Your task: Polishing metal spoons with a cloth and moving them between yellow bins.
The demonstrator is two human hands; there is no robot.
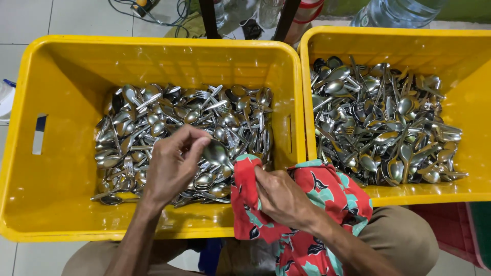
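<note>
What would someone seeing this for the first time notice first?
Two bright yellow crates sit side by side, the left crate and the right crate, each holding a shiny heap of metal spoons and forks. In front, over the left crate, the left hand holds a spoon, while the right hand grips a red floral cloth draped over the person's lap.
</note>
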